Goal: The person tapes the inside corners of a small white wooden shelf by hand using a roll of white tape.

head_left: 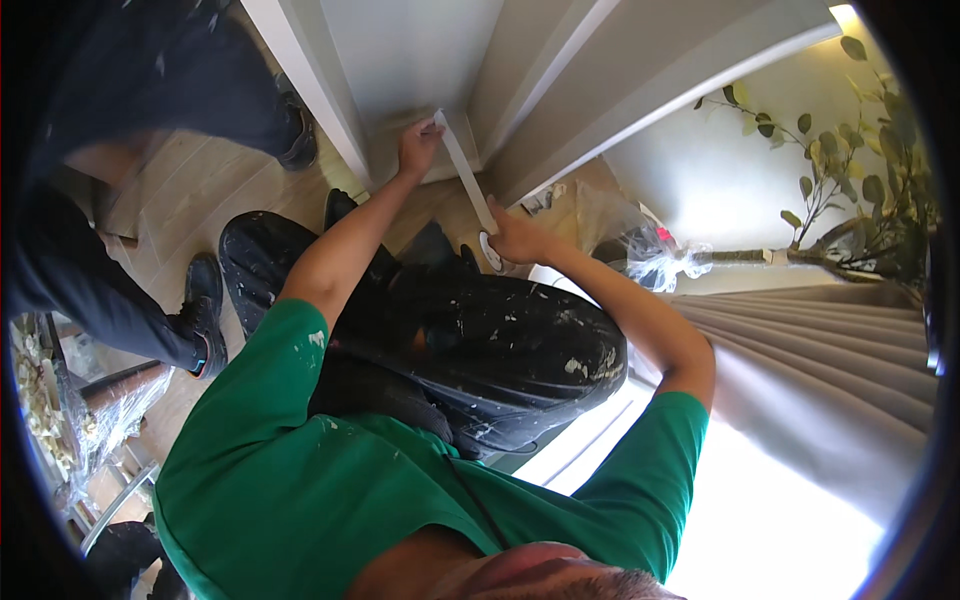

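Observation:
A pale strip of masking tape (464, 170) runs taut between my two hands, low in front of a white panelled recess (405, 60). My left hand (418, 148) pinches its far end close to the base of the recess. My right hand (518, 238) is closed on the tape roll (491, 252), nearer to my body and to the right. Part of the roll is hidden behind the fingers. My knees, in paint-spotted black trousers (500, 330), are bent beneath my arms.
Another person's legs and dark shoes (203, 300) are close on the left. Clear plastic wrap (655, 255) and a leafy potted plant (840, 170) are at the right, above a grey curtain (820, 340). Plastic-wrapped clutter (90, 420) lies lower left on the wooden floor (205, 190).

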`<state>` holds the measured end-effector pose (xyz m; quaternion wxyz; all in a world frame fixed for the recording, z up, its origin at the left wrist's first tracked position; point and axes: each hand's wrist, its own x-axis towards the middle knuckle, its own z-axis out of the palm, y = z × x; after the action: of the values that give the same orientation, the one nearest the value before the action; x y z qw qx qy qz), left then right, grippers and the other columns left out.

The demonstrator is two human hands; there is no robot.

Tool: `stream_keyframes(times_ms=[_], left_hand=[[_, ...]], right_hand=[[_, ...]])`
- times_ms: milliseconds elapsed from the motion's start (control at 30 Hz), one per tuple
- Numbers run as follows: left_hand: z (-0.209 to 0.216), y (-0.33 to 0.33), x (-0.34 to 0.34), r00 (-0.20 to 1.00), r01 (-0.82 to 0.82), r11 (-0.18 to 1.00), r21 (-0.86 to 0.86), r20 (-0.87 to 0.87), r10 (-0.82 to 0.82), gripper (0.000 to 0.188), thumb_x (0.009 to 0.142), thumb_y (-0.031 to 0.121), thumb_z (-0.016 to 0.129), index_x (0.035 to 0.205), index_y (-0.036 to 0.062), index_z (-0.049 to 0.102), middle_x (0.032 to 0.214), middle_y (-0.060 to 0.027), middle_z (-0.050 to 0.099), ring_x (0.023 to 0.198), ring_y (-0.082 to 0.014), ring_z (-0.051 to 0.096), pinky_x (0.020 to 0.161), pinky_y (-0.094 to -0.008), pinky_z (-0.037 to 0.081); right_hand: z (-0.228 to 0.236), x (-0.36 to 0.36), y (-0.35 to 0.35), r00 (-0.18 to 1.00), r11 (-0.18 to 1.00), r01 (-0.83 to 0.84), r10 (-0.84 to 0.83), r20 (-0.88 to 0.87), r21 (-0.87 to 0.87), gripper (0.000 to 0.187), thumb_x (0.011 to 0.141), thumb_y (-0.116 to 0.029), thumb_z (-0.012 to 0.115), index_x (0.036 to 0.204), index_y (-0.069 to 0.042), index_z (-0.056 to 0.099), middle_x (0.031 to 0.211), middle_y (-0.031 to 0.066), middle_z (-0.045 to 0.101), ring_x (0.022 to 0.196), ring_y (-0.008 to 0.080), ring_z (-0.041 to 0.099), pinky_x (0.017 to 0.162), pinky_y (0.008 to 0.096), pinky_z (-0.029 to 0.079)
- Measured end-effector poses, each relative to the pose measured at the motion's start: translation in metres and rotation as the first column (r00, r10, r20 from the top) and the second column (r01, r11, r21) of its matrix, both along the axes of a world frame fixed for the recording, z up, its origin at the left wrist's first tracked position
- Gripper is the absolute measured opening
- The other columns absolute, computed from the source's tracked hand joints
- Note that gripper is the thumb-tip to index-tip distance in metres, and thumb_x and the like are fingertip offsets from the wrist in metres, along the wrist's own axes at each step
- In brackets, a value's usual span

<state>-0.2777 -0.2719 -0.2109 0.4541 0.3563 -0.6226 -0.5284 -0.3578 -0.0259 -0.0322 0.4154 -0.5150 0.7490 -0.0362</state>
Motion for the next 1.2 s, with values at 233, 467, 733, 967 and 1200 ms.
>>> stream_keyframes(times_ms=[233, 467, 733, 967, 1200], left_hand=[[-0.041, 0.001, -0.034, 0.995, -0.036, 0.997, -0.071, 0.095, 0.043, 0.030, 0.084, 0.018, 0.076, 0.110, 0.0033, 0.073, 0.093, -0.0145, 0.069, 0.086, -0.0293, 0.068, 0.079, -0.0378, 0.053], [-0.028, 0.002, -0.041, 0.935, -0.070, 0.960, -0.272, 0.317, 0.158, 0.030, 0.080, 0.019, 0.080, 0.106, 0.0048, 0.073, 0.099, -0.0114, 0.069, 0.088, -0.0298, 0.068, 0.079, -0.0400, 0.054], [-0.018, -0.005, -0.038, 0.953, -0.094, 0.974, -0.207, 0.266, 0.148, 0.024, 0.083, 0.015, 0.077, 0.105, 0.0067, 0.074, 0.095, -0.0132, 0.073, 0.083, -0.0290, 0.070, 0.076, -0.0395, 0.055], [-0.007, -0.010, -0.042, 0.960, -0.092, 0.983, -0.159, 0.248, 0.130, 0.016, 0.085, 0.014, 0.075, 0.100, 0.0072, 0.074, 0.095, -0.0136, 0.072, 0.083, -0.0315, 0.069, 0.074, -0.0404, 0.054], [0.001, -0.009, -0.051, 0.940, -0.148, 0.945, -0.291, 0.256, 0.226, 0.010, 0.085, 0.015, 0.076, 0.091, 0.0074, 0.074, 0.092, -0.0121, 0.067, 0.083, -0.0320, 0.066, 0.073, -0.0427, 0.052]], right_hand=[[-0.059, -0.025, -0.019, 0.982, 0.991, -0.070, 0.088, -0.168, 0.115, 0.080, 0.091, -0.026, 0.054, 0.157, 0.001, 0.020, 0.117, 0.0410, 0.060, 0.111, 0.0518, 0.061, 0.102, 0.0515, 0.046], [-0.081, -0.024, -0.009, 0.989, 0.999, -0.045, 0.045, -0.141, 0.009, 0.077, 0.090, -0.025, 0.053, 0.156, 0.001, 0.024, 0.100, 0.0403, 0.064, 0.100, 0.0541, 0.063, 0.095, 0.0550, 0.049], [-0.098, -0.015, -0.010, 0.998, 1.000, 0.020, -0.019, -0.062, 0.015, 0.076, 0.091, -0.025, 0.054, 0.156, 0.001, 0.027, 0.106, 0.0390, 0.065, 0.109, 0.0498, 0.063, 0.101, 0.0496, 0.047], [-0.090, -0.010, -0.014, 1.000, 1.000, 0.024, -0.024, -0.007, -0.015, 0.076, 0.090, -0.026, 0.057, 0.155, 0.001, 0.029, 0.119, 0.0403, 0.060, 0.115, 0.0502, 0.060, 0.104, 0.0486, 0.046], [-0.083, -0.001, -0.016, 1.000, 1.000, 0.015, -0.015, -0.012, -0.021, 0.076, 0.090, -0.024, 0.056, 0.155, 0.002, 0.028, 0.118, 0.0412, 0.060, 0.115, 0.0516, 0.059, 0.104, 0.0488, 0.045]])
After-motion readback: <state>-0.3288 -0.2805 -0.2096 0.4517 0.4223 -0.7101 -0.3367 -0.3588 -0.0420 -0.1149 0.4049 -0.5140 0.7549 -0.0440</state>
